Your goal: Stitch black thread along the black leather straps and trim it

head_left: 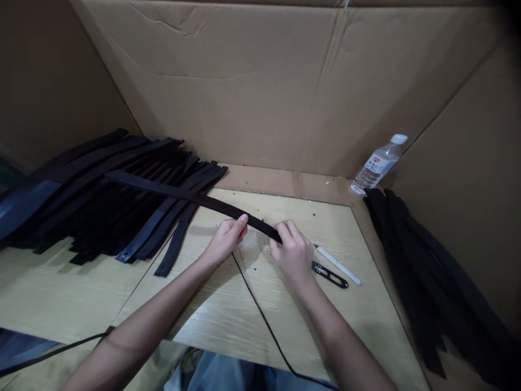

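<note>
A long black strap [179, 194] stretches from the pile at the left toward the middle of the wooden table [211, 315]. My left hand [225, 240] pinches the strap from below with thumb and fingers closed on it. My right hand [293, 254] grips the strap's near end, fingers curled over it. A thin black cord [260, 309] runs from between my hands down to the table's front edge.
A large pile of black straps [93, 201] covers the table's left. More black straps [423, 271] lie along the right side. Black thread snips [331, 275] and a white pen-like stick [340, 265] lie right of my hand. A water bottle [378, 164] stands at the back right. Cardboard walls [260, 81] surround the table.
</note>
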A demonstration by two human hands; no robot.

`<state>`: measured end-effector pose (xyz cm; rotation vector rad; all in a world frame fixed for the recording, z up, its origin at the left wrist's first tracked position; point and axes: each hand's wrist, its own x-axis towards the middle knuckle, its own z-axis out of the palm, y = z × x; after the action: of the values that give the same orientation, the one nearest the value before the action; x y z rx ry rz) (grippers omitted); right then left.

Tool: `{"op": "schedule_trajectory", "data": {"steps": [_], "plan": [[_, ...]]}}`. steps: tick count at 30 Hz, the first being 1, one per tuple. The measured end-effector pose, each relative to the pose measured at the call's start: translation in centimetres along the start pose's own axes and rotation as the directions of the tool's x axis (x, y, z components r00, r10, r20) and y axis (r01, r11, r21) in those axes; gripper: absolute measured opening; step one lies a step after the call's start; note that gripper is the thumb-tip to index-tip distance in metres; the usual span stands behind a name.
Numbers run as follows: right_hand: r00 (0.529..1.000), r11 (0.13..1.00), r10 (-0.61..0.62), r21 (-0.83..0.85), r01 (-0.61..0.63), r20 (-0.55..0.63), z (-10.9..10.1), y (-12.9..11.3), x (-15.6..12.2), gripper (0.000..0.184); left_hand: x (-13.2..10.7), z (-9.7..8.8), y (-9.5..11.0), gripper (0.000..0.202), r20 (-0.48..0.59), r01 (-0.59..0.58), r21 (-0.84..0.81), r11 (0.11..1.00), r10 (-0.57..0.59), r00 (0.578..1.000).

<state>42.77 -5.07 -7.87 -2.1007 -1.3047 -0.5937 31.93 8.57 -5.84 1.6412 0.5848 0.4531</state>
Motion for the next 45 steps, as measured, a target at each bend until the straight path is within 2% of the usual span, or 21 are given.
{"op": "schedule_trajectory", "data": {"steps": [3,5,7,9,11,15,18,22,26,28,31,35,37,39,40,41,43,45], "plan": [[0.997,0.990,0.063,0.128,-0.067,0.040,-0.1,0.0,0.2,0.020,0.1,-0.3,0.1,0.056,-0.037,-0.029,-0.014,0.999,0.029,0.999],[0.987,0.979,0.086,0.172,-0.109,0.132,-0.2,-0.1,0.5,0.028,0.2,-0.5,0.2,0.057,-0.082,-0.045,-0.036,0.998,0.042,0.996],[0.951,0.974,0.105,0.161,-0.157,0.292,-0.4,-0.2,0.7,0.032,0.2,-0.7,0.3,0.058,-0.114,-0.067,-0.037,0.997,0.063,0.992],[0.894,0.971,0.101,0.151,-0.184,0.436,-0.6,-0.2,0.8,0.036,0.3,-0.8,0.3,0.059,-0.126,-0.090,-0.020,0.996,0.087,0.988],[0.865,0.964,0.086,0.177,-0.198,0.495,-0.6,-0.1,0.9,0.038,0.3,-0.9,0.3,0.060,-0.126,-0.104,-0.003,0.995,0.103,0.987],[0.886,0.947,0.117,0.219,-0.236,0.449,-0.3,0.3,0.8,0.036,0.6,-0.8,0.0,0.061,-0.115,-0.080,-0.037,0.996,0.076,0.991],[0.897,0.943,0.154,0.211,-0.259,0.414,0.1,0.6,0.6,0.032,0.7,-0.6,-0.1,0.059,-0.100,-0.001,-0.126,0.992,-0.012,0.995],[0.895,0.938,0.193,0.191,-0.288,0.403,0.3,0.7,0.5,0.029,0.8,-0.3,-0.3,0.056,-0.047,0.106,-0.291,0.951,-0.125,0.991],[0.881,0.897,0.206,0.277,-0.344,0.426,0.5,0.7,0.5,0.030,0.8,-0.2,-0.4,0.057,-0.021,0.137,-0.329,0.934,-0.153,0.988],[0.864,0.829,0.205,0.387,-0.403,0.461,0.7,0.7,0.6,0.031,0.7,-0.2,-0.3,0.056,-0.028,0.136,-0.336,0.932,-0.155,0.988],[0.823,0.660,0.220,0.542,-0.520,0.523,1.1,0.8,0.7,0.035,0.8,-0.3,-0.2,0.054,-0.032,0.141,-0.358,0.923,-0.163,0.986],[0.770,0.504,0.229,0.605,-0.617,0.595,1.5,0.7,0.6,0.039,0.8,-0.3,-0.3,0.054,-0.014,0.145,-0.353,0.924,-0.160,0.987],[0.684,0.393,0.224,0.578,-0.715,0.694,1.6,0.7,0.6,0.043,0.8,-0.3,-0.4,0.054,-0.025,0.128,-0.330,0.935,-0.144,0.989],[0.574,0.216,0.183,0.537,-0.815,0.798,1.7,0.7,0.6,0.045,0.8,-0.1,-0.5,0.054,-0.033,0.104,-0.302,0.948,-0.120,0.992],[0.538,0.124,0.151,0.524,-0.843,0.830,1.7,0.7,0.5,0.045,0.7,-0.1,-0.5,0.053,-0.030,0.095,-0.291,0.952,-0.108,0.994],[0.521,0.046,0.119,0.519,-0.854,0.845,1.7,0.7,0.5,0.045,0.7,0.0,-0.5,0.053,-0.024,0.090,-0.287,0.954,-0.101,0.995],[0.530,-0.049,0.083,0.535,-0.844,0.844,1.7,0.8,0.5,0.044,0.6,0.1,-0.5,0.052,-0.009,0.097,-0.296,0.950,-0.104,0.995],[0.545,-0.052,0.084,0.550,-0.834,0.834,1.7,0.7,0.4,0.044,0.5,0.0,-0.4,0.052,-0.004,0.113,-0.316,0.942,-0.120,0.993]]}}
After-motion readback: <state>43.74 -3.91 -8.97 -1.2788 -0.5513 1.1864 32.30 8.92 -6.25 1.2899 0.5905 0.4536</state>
